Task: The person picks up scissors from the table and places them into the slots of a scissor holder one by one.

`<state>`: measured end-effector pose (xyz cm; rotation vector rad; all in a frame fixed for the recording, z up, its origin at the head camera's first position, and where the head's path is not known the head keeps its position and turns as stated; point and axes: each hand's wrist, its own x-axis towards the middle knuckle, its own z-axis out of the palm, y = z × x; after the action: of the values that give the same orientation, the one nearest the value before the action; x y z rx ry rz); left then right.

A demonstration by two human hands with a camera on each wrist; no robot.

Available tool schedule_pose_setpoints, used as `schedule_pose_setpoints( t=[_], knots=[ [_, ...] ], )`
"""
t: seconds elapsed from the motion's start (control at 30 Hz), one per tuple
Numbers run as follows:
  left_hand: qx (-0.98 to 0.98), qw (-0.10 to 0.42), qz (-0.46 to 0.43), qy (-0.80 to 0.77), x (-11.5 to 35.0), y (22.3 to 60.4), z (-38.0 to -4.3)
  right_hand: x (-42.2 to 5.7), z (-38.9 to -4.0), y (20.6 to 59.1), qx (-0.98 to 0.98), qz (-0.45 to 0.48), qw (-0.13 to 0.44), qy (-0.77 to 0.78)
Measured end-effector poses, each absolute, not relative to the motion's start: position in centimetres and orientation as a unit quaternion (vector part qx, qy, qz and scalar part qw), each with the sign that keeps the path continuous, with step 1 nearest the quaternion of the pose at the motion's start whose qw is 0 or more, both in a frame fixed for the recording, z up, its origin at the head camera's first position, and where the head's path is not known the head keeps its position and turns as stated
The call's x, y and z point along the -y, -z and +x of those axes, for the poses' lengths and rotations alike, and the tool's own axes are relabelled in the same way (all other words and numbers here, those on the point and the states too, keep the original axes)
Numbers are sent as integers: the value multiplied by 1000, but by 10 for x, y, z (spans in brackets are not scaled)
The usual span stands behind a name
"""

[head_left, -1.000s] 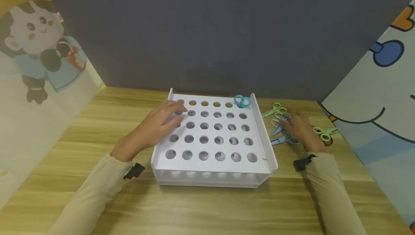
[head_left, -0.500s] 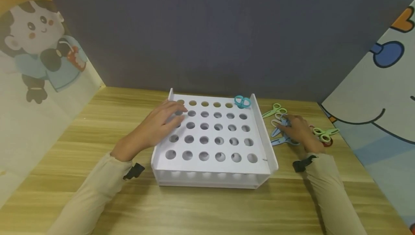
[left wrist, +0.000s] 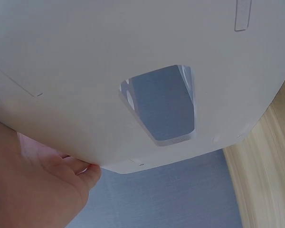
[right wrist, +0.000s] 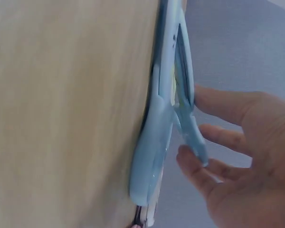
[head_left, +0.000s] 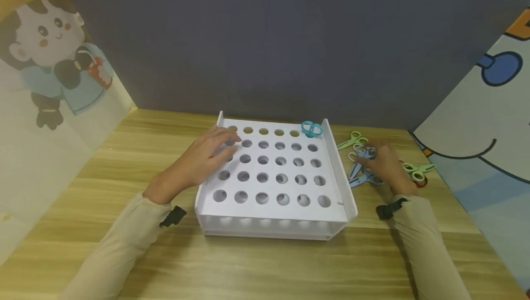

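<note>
Where blue scissors [right wrist: 192, 135] sit among other scissors [head_left: 419, 171] right of the white rack [head_left: 271, 171], our right hand [head_left: 386, 164] pinches them; our left hand [head_left: 204, 157] rests on the rack's left edge, thumb and fingers parted. Around us spread a wood-grain table [head_left: 265, 268], a dark grey back wall [head_left: 269, 47] and cartoon-printed side walls [head_left: 459, 120].

No text, label, brand or number could be read on the rack [head_left: 271, 152] or on the wall prints [head_left: 45, 33]. In the right wrist view, the blue scissors [right wrist: 152, 137] bore tiny dark marks, too small and blurred to make out as letters or digits.
</note>
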<state>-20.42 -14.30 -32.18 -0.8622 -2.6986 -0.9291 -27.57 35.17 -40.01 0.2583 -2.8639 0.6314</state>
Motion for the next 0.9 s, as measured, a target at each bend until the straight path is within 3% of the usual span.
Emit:
schedule_pose_setpoints(
  t=[0.33,0.9],
  knots=[
    [901,80,-291,311,142,321,-205,-351,-275,399,942,84,195,-261],
    [902,80,-296,305,142,321,-205,-345,-267,371,940,55,209,-265]
  ],
)
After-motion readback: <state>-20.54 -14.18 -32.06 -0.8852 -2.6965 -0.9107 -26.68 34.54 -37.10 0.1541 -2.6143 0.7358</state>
